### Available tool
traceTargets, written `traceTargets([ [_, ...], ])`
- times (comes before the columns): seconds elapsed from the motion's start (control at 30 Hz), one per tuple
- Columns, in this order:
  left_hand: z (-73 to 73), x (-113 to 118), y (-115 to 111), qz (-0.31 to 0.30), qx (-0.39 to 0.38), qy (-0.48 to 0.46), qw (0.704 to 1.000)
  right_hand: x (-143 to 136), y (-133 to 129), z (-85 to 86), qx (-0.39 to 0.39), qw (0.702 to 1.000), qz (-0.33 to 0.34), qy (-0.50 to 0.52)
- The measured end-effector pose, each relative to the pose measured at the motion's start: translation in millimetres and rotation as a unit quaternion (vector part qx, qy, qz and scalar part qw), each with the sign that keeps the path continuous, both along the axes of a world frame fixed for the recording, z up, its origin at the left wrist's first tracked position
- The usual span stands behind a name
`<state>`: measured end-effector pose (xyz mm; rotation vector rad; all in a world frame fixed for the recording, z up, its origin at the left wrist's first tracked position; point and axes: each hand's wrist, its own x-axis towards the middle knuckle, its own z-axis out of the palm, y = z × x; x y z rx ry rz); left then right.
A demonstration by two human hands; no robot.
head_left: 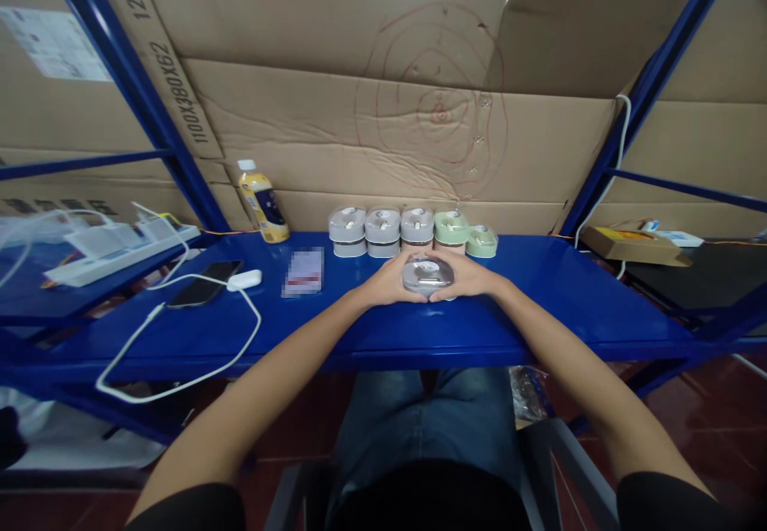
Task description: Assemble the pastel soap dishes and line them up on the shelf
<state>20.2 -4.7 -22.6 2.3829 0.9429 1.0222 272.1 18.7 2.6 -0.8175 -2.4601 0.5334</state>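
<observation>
Between both hands, over the blue tabletop, is a small rounded container (427, 274) with a clear grey lid and a round label on top. My left hand (391, 279) curves around its left side, and my right hand (470, 274) wraps its right side. Thumbs meet along the near edge. Just behind my hands stands a row of similar lidded containers: stacked grey ones (347, 231) at the left, stacked green-lidded ones (451, 227) toward the right, and a single green container (481, 241) at the right end. My fingers partly hide the row's lower middle.
A yellow drink bottle (264, 202) stands at the back left, with a blurred card or packet (303, 271) nearer. Farther left are a phone (205, 283), a white cable (180, 395) hanging over the front edge, and a power strip (120, 255). Blue posts flank the cardboard backing (288, 124).
</observation>
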Motion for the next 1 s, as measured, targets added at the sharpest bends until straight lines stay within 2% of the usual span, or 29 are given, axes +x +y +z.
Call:
traceTargets([
  [0.1, -0.1, 1, -1, -0.015, 0.003, -0.015, 1.000, -12, -9, 4.1, 0.061, 0.998, 0.013, -0.001],
  [0.2, 0.2, -2, 2, -0.011, -0.001, -0.017, 1.000, -4, -7, 8.3, 0.065, 0.997, -0.006, 0.036],
  [0.4, 2.1, -6, -1, 0.019, 0.037, 0.079, 0.996, 48, 21, 6.3, 0.030, 0.976, -0.168, 0.134],
  [0.5, 2.8, -3, -5, 0.024, 0.054, 0.099, 0.993, 65, 31, 3.3, 0.020, 0.966, -0.212, 0.146],
  [0.6, 3.8, -3, -4, 0.045, 0.059, 0.084, 0.994, 71, 34, 3.4, 0.004, 0.969, -0.202, 0.144],
  [0.83, 13.0, -24, 15, 0.196, 0.087, -0.036, 0.976, 79, 34, 10.4, -0.048, 0.986, -0.139, 0.083],
  [1.0, 15.7, -35, 19, 0.221, 0.101, -0.027, 0.970, 85, 36, 9.5, -0.061, 0.986, -0.146, 0.055],
])
